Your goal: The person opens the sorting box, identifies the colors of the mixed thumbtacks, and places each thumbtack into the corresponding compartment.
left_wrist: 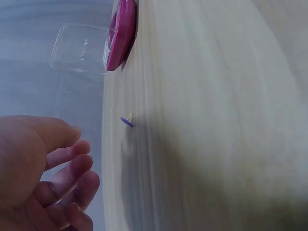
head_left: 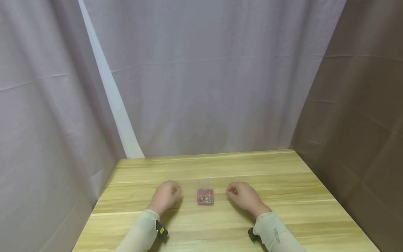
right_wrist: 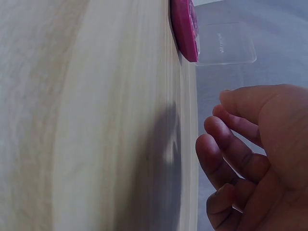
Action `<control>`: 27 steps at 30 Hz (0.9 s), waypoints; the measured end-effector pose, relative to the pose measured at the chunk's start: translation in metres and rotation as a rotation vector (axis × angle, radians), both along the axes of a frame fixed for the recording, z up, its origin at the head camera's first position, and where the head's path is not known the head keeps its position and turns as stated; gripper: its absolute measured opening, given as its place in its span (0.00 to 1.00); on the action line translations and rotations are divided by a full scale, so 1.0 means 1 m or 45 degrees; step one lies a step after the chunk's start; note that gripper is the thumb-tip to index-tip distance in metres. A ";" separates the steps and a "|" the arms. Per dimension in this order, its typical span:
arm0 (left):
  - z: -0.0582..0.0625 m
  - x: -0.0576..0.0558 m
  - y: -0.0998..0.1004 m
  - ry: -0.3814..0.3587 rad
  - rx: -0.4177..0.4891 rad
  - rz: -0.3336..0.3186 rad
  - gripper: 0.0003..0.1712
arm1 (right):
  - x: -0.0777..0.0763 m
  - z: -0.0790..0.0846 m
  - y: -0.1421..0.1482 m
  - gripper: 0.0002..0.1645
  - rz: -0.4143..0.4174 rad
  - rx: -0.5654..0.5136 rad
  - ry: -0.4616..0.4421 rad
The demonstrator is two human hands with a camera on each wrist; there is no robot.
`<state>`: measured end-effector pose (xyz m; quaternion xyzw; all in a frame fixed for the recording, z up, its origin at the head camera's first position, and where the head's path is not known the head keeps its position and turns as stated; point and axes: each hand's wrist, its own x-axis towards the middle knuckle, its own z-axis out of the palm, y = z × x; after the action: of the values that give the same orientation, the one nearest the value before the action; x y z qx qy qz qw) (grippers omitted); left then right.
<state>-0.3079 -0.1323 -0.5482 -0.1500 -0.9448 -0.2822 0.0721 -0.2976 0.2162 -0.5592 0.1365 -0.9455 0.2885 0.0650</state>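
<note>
A small pink box (head_left: 205, 196) lies on the wooden table (head_left: 283, 217), its clear lid (head_left: 205, 183) open toward the far side. My left hand (head_left: 167, 195) rests left of the box with loosely curled fingers and holds nothing. My right hand (head_left: 241, 195) rests on the other side of the box in the same way, also holding nothing. The left wrist view shows the pink box (left_wrist: 121, 36), its lid (left_wrist: 79, 48) and a purple pushpin (left_wrist: 127, 121) lying on the table just beyond my left hand (left_wrist: 48, 163). In the right wrist view, my right hand (right_wrist: 250, 154) is a short way from the box (right_wrist: 185, 29).
Grey cloth curtains (head_left: 204, 87) hang behind the table and along both sides. The table's far edge (head_left: 207, 154) meets the back curtain. A black wrist device (head_left: 161, 231) sits on each sleeve.
</note>
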 end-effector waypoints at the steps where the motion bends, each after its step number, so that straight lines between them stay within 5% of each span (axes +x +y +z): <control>1: 0.000 0.000 -0.001 -0.013 -0.004 -0.005 0.08 | 0.000 0.001 0.000 0.04 0.000 0.001 0.001; 6: 0.001 0.000 -0.002 -0.092 -0.024 -0.097 0.07 | -0.003 0.007 0.001 0.05 -0.001 0.008 0.005; 12: 0.006 0.000 0.000 -0.049 -0.069 -0.178 0.08 | -0.007 0.014 0.000 0.03 -0.005 0.017 0.028; 27: -0.019 0.008 0.000 -0.036 -0.052 -0.151 0.08 | 0.003 -0.001 -0.002 0.03 0.014 0.011 0.008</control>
<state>-0.2996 -0.1328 -0.5672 -0.2032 -0.9407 -0.2688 0.0388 -0.2947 0.2144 -0.5602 0.1429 -0.9457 0.2844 0.0658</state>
